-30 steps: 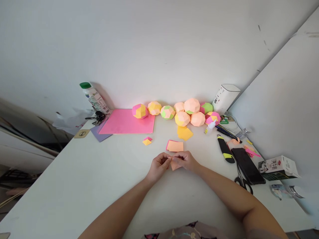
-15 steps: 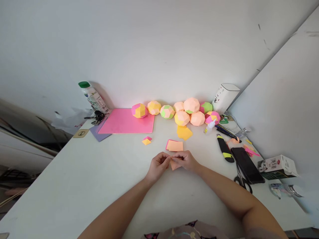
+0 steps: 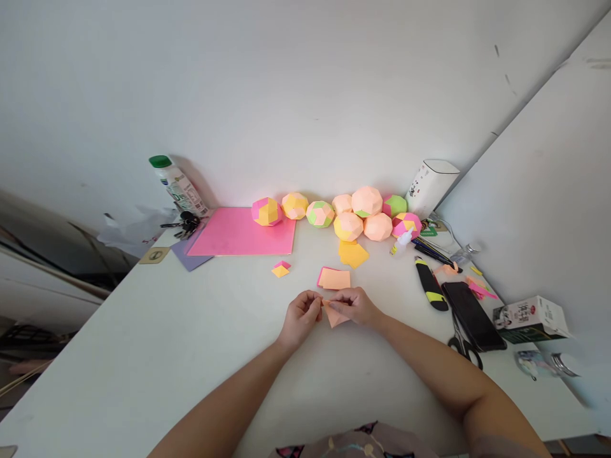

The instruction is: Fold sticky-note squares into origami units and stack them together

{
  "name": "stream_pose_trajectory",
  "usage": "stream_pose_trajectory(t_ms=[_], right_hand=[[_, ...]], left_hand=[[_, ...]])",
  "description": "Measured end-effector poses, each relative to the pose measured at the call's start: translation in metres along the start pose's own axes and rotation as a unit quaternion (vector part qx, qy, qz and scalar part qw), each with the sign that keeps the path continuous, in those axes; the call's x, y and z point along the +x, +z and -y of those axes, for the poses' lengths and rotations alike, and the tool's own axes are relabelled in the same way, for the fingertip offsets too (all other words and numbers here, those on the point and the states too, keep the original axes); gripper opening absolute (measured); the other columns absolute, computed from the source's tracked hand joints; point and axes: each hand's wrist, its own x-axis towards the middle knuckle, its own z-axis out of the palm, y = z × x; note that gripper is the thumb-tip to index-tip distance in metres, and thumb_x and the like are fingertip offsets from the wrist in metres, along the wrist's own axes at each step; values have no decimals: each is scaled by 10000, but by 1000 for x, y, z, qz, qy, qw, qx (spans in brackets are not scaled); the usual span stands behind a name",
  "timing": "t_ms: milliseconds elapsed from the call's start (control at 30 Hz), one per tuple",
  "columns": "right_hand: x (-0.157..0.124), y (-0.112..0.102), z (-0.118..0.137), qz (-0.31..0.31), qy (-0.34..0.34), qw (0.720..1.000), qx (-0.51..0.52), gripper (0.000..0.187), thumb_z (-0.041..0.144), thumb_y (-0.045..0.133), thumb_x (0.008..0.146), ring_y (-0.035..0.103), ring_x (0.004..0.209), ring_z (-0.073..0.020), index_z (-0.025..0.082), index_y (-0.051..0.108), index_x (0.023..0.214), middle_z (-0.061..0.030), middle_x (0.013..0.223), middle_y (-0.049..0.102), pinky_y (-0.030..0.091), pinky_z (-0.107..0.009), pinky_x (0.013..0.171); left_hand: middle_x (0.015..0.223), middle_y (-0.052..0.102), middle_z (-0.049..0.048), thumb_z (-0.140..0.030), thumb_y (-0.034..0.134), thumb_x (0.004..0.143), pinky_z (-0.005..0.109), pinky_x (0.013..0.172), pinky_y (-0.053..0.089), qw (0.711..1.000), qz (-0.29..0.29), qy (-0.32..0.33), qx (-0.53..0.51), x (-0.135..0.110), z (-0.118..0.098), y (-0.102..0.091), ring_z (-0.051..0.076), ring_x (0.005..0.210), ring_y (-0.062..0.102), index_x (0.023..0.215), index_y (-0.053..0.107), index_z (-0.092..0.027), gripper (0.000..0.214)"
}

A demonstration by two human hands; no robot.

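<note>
A small folded piece of orange paper (image 3: 335, 315) sits between both hands, low over the white table (image 3: 167, 343). My left hand (image 3: 301, 313) pinches its left corner with curled fingers. My right hand (image 3: 357, 305) is closed over its upper right part. Just beyond the hands lies a small stack of orange and pink paper squares (image 3: 334, 278). A tiny pink-and-yellow folded unit (image 3: 281, 269) rests further left.
Several paper polyhedron balls (image 3: 367, 202) line the wall, with yellow squares (image 3: 353, 254) before them. A pink sheet (image 3: 243, 231), keys (image 3: 185, 222) and a bottle (image 3: 176, 184) are at the back left. Right side: white box (image 3: 432, 181), glue (image 3: 401, 243), pens, knife (image 3: 431, 284), phone (image 3: 472, 316), scissors (image 3: 461, 345), carton (image 3: 531, 319).
My hands have drawn slightly apart, so more of the orange paper shows between them. Nothing else on the table has moved.
</note>
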Motion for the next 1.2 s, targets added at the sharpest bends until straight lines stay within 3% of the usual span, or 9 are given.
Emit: stream_pose_trajectory(t_ms=[200, 467, 767, 933, 1200], right_hand=[[0, 0, 3, -4, 4, 1000, 2, 246, 370, 596, 777, 413, 528, -95, 140, 664, 724, 10, 588, 513, 338, -223, 490], [0, 1, 6, 9, 2, 1000, 0, 226, 342, 595, 788, 472, 576, -111, 141, 667, 713, 1, 607, 547, 374, -231, 533], [0, 0, 3, 9, 10, 1000, -2, 241, 359, 591, 784, 417, 543, -98, 134, 645, 715, 9, 594, 506, 339, -222, 499], [1, -2, 1, 4, 9, 1000, -5, 238, 351, 589, 783, 376, 519, -84, 140, 613, 675, 21, 585, 464, 309, -215, 475], [0, -1, 4, 9, 18, 1000, -3, 234, 360, 588, 774, 409, 536, -94, 142, 620, 696, 11, 601, 491, 336, -216, 490]], left_hand=[[524, 492, -51, -339, 485, 825, 216, 542, 377, 1000, 18, 3, -5, -1, -1, -1, 93, 517, 463, 826, 536, -175, 171], [539, 485, -49, -332, 549, 769, 206, 495, 348, 998, 38, -10, 53, -1, -2, 2, 89, 499, 448, 732, 512, -169, 170], [528, 494, -50, -256, 504, 770, 212, 515, 365, 999, 25, -7, 45, -1, -2, 0, 94, 503, 456, 734, 510, -173, 90], [538, 507, -44, -313, 461, 820, 231, 548, 384, 1000, 12, 0, -7, 0, -2, -1, 104, 516, 479, 793, 516, -179, 147], [530, 496, -50, -349, 533, 783, 214, 507, 357, 999, 25, 1, 41, -1, -1, 0, 94, 498, 458, 709, 501, -176, 191]])
